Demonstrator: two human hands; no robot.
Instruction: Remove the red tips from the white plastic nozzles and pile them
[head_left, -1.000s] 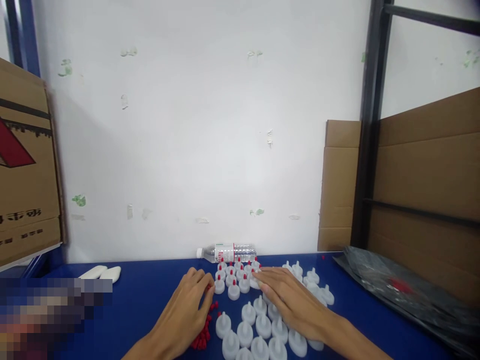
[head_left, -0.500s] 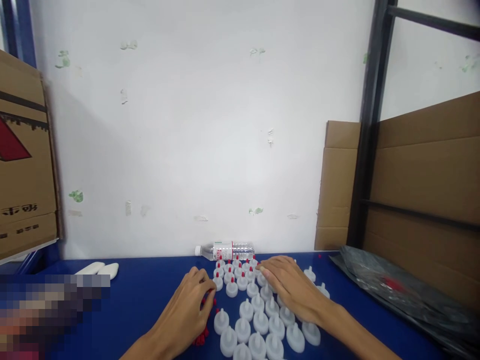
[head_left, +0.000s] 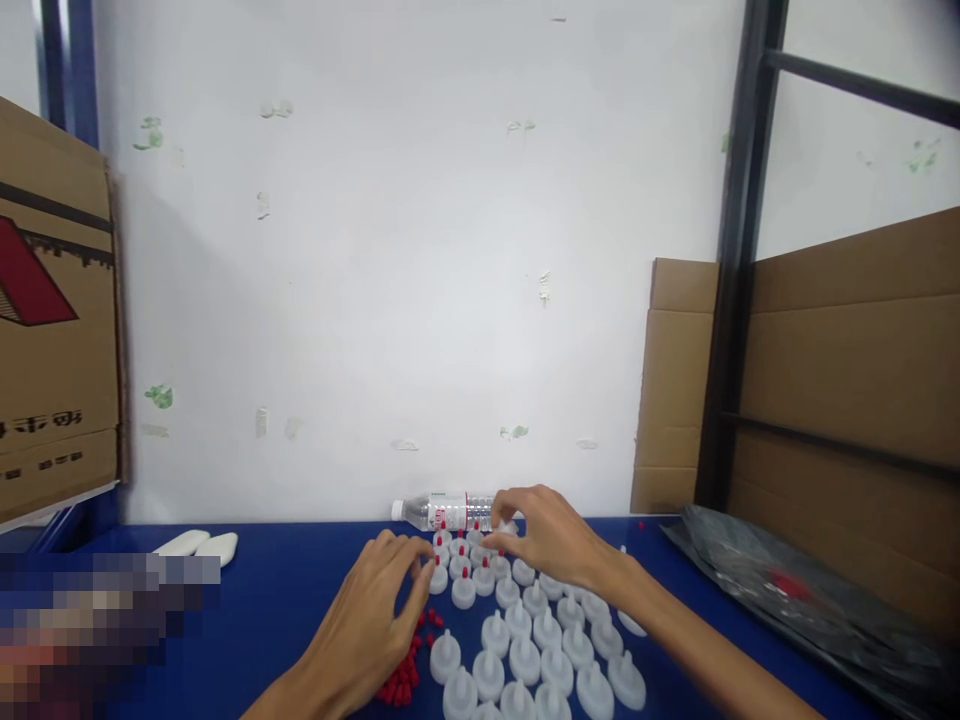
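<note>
Several white plastic nozzle caps [head_left: 525,650] stand in rows on a blue table [head_left: 292,600]; the far ones carry small red tips [head_left: 463,575]. A heap of loose red tips [head_left: 401,680] lies by my left wrist. My left hand [head_left: 375,625] rests on the table beside the capped rows, fingers curled and pinched toward a cap. My right hand [head_left: 547,540] hovers over the far rows near a lying water bottle [head_left: 442,510], fingers bent in a pinch; what they hold is hidden.
A cardboard box [head_left: 52,300] stands at the left, cardboard sheets [head_left: 847,350] and a black frame post [head_left: 731,260] at the right. Dark plastic bags [head_left: 795,590] lie at the right. Two white oblong pieces [head_left: 199,545] lie at the back left.
My right hand has lifted off the caps and moved back and left toward the bottle, its fingers curling. My left hand has stayed almost in place.
</note>
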